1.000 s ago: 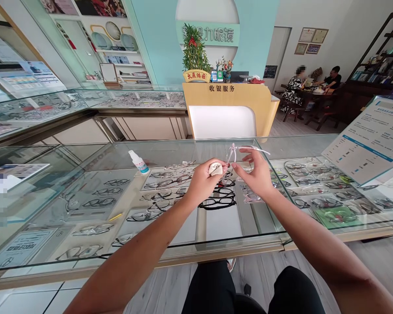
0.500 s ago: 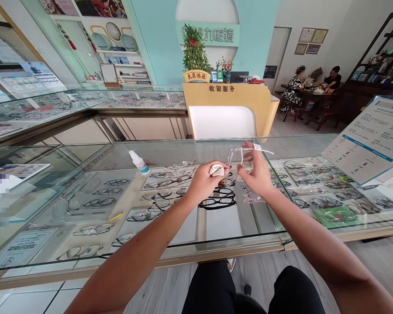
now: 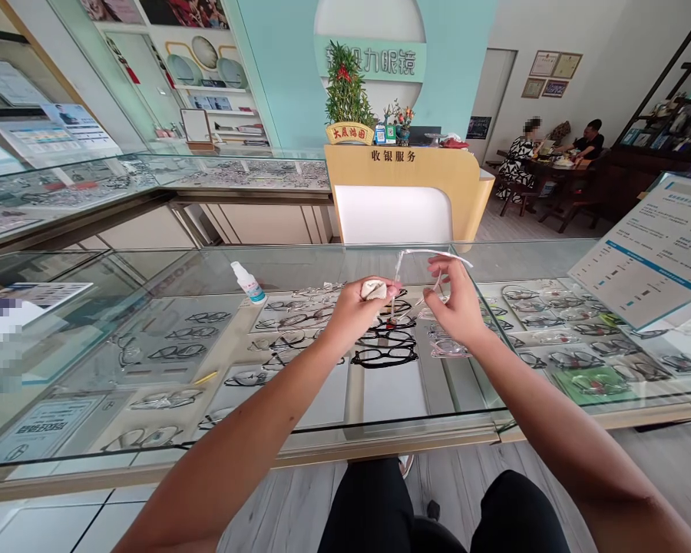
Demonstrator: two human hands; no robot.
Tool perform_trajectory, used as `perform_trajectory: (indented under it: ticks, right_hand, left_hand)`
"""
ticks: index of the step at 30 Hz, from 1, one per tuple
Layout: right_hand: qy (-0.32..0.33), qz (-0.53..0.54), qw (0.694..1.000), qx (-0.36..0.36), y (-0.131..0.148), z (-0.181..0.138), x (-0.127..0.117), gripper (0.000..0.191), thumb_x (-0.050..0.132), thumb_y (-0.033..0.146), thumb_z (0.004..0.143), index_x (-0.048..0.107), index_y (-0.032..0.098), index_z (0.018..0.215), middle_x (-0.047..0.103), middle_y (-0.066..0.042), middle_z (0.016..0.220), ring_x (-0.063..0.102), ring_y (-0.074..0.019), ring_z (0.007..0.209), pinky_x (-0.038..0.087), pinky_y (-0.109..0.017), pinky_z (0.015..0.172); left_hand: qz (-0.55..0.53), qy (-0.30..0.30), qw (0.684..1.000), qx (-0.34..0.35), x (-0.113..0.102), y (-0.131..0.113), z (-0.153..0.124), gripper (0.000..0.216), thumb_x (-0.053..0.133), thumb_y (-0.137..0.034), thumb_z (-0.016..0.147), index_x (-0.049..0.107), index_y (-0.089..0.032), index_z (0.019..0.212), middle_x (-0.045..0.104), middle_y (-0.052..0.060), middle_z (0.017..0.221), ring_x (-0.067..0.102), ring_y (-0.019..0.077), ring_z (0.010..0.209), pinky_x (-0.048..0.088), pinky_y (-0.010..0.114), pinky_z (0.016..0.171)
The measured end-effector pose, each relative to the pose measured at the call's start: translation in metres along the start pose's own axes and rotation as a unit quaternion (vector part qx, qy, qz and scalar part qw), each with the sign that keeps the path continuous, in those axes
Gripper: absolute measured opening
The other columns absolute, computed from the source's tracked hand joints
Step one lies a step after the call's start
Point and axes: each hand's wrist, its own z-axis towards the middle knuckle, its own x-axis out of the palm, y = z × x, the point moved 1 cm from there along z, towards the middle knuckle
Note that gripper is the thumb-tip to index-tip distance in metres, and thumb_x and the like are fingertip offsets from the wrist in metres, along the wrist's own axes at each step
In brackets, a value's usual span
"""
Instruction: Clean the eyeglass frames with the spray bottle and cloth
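My left hand [image 3: 364,303] is closed, pinching the rim side of a pair of clear-framed eyeglasses [image 3: 397,270] above the glass counter. A bunched pale cloth [image 3: 374,289] is also in its grip. The glasses stand on edge, their temples pointing right. My right hand [image 3: 456,301] is by the temples, fingers curled and thumb apart from them. One temple passes just above the fingertips and the other reaches the gap by the thumb; whether the fingers touch either, I cannot tell. Below the hands, several black-framed glasses [image 3: 383,355] lie in a row inside the case.
A white spray bottle [image 3: 248,283] stands on the glass to the left. At right, a tilted printed sign [image 3: 648,250] stands on the counter. Several eyeglasses [image 3: 576,356] fill the case trays. Beyond are a wooden cashier desk [image 3: 403,165] and two people seated at a table.
The upper temple has risen a little and shifted left, away from my right fingers. My right hand has lowered slightly, its fingers more curled. My left hand keeps the glasses and cloth.
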Motion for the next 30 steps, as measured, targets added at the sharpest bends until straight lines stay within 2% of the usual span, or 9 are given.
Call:
perform_trajectory:
  ticks: [5,8,11,14,16,18,21,25,30]
  right_hand:
    - [-0.019,-0.033,0.999,0.012,-0.004,0.005,-0.003,0.006,0.065,0.033,0.098,0.064,0.027,0.1,0.078,-0.009,0.116,0.069,-0.0339,0.112,0.054,-0.055,0.1]
    - [-0.01,-0.094,0.995,0.037,-0.009,0.004,-0.003,0.015,0.066,0.034,0.098,0.065,0.027,0.085,0.08,-0.008,0.111,0.067,-0.0338,0.103,0.05,-0.056,0.097]
    - [0.01,-0.142,0.989,0.051,-0.011,0.002,-0.001,0.025,0.07,0.036,0.097,0.064,0.026,0.075,0.082,-0.008,0.108,0.064,-0.0354,0.101,0.048,-0.058,0.096]
    - [0.027,-0.133,0.991,0.018,-0.003,0.0,0.001,0.012,0.072,0.038,0.097,0.076,0.027,0.097,0.082,-0.01,0.119,0.065,-0.0383,0.11,0.048,-0.061,0.099]
    - [0.064,-0.091,0.993,-0.026,0.007,-0.003,0.004,0.028,0.072,0.04,0.1,0.075,0.027,0.125,0.08,-0.012,0.13,0.066,-0.038,0.116,0.051,-0.059,0.1]
    - [0.109,-0.04,0.991,-0.059,0.016,-0.006,0.008,0.037,0.071,0.042,0.103,0.07,0.027,0.137,0.078,-0.012,0.133,0.068,-0.0366,0.118,0.053,-0.057,0.1]
    - [0.127,0.035,0.988,-0.076,0.023,-0.012,0.015,0.043,0.071,0.046,0.106,0.063,0.029,0.144,0.077,-0.012,0.133,0.07,-0.0345,0.12,0.058,-0.056,0.103]
    - [0.129,0.093,0.986,-0.06,0.022,-0.018,0.02,0.052,0.071,0.045,0.107,0.056,0.031,0.154,0.073,-0.012,0.14,0.071,-0.0314,0.123,0.061,-0.054,0.107]
    - [0.112,0.105,0.987,-0.056,0.024,-0.017,0.02,0.045,0.071,0.042,0.107,0.061,0.033,0.151,0.072,-0.012,0.141,0.07,-0.0308,0.128,0.064,-0.054,0.105]
  left_hand:
    - [-0.086,-0.093,0.992,0.003,-0.015,0.0,0.011,0.06,0.1,-0.067,0.067,0.08,-0.021,0.101,0.086,0.013,0.123,0.083,0.032,0.117,0.057,0.051,0.117]
    - [-0.114,-0.142,0.983,0.016,-0.02,0.001,0.015,0.061,0.1,-0.066,0.068,0.079,-0.021,0.103,0.085,0.013,0.127,0.082,0.0318,0.119,0.056,0.05,0.118]
    - [-0.091,-0.14,0.985,0.037,-0.019,0.002,0.014,0.057,0.098,-0.065,0.072,0.079,-0.02,0.102,0.086,0.013,0.125,0.082,0.0313,0.118,0.057,0.048,0.117]
    - [-0.027,-0.085,0.995,0.052,-0.012,0.0,0.009,0.049,0.095,-0.062,0.077,0.081,-0.021,0.1,0.086,0.013,0.122,0.081,0.031,0.117,0.06,0.047,0.111]
    - [-0.001,-0.051,0.997,0.058,-0.004,-0.002,0.003,0.045,0.093,-0.059,0.079,0.082,-0.021,0.1,0.086,0.012,0.12,0.08,0.0301,0.115,0.061,0.045,0.108]
    - [0.009,-0.028,0.997,0.078,0.003,-0.005,-0.003,0.039,0.091,-0.057,0.081,0.081,-0.022,0.097,0.085,0.011,0.123,0.079,0.0289,0.115,0.061,0.044,0.107]
    - [0.013,-0.024,0.993,0.112,0.008,-0.008,-0.008,0.033,0.091,-0.053,0.082,0.081,-0.022,0.09,0.081,0.01,0.124,0.077,0.0271,0.116,0.061,0.041,0.107]
    - [0.002,-0.044,0.992,0.115,0.007,-0.008,-0.009,0.03,0.091,-0.05,0.083,0.082,-0.022,0.089,0.077,0.009,0.12,0.076,0.0259,0.114,0.06,0.04,0.105]
    - [0.008,-0.036,0.994,0.104,0.009,-0.01,-0.011,0.029,0.091,-0.051,0.084,0.082,-0.023,0.089,0.077,0.009,0.12,0.076,0.0262,0.113,0.061,0.041,0.104]
